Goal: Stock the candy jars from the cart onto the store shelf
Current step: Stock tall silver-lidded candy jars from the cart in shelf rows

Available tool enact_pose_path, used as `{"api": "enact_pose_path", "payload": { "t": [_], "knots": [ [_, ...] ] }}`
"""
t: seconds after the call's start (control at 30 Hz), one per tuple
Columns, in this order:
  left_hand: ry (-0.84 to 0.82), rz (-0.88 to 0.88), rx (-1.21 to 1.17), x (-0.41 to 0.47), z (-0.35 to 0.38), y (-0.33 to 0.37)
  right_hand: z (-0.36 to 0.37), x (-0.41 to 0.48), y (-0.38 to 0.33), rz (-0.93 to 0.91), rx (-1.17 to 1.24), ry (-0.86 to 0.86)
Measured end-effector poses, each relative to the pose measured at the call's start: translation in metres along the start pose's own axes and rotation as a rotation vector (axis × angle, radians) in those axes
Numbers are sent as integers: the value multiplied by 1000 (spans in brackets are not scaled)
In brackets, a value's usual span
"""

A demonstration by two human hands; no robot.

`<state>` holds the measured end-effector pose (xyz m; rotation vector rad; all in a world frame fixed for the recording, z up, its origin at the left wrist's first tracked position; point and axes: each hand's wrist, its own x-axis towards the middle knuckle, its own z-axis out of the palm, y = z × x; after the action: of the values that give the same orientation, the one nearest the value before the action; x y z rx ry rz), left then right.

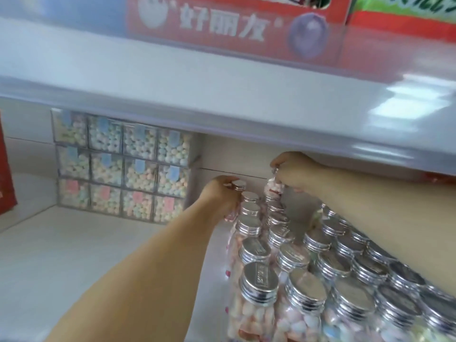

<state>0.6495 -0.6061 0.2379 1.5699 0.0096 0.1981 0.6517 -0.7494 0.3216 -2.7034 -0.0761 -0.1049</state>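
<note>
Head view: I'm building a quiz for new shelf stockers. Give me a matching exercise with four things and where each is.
Things: 1 left hand; 2 right hand; 3 clear candy boxes; 4 red carton.
Places: A on the upper shelf; B stacked back left on the lower shelf; C gripping the top of the raised jar; D gripping the rearmost jar of the left row.
Pairs: 1-D, 2-C, 3-B, 4-A.

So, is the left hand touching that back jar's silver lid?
Touching. The head view shows the left hand curled around the back jar's silver lid.
</note>
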Motion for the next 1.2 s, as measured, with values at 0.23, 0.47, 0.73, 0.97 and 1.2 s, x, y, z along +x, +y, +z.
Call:
{"api": "enact_pose_path", "payload": {
  "t": [0.23,0.47,0.73,0.97,1.2],
  "knots": [
    [-197,-137,-12,5,-9,-9,12,20,-3,121,120,-127],
    [-120,-238,-140,4,-10,-9,24,24,3,134,236,-151],
    [-121,-260,-170,2,-9,-9,28,22,9,78,222,-114],
    [-65,-212,-52,7,-11,-9,22,11,14,29,148,-119],
    [31,50,216,-48,-27,25,2,-47,8,-112,-120,-24]
  ]
}}
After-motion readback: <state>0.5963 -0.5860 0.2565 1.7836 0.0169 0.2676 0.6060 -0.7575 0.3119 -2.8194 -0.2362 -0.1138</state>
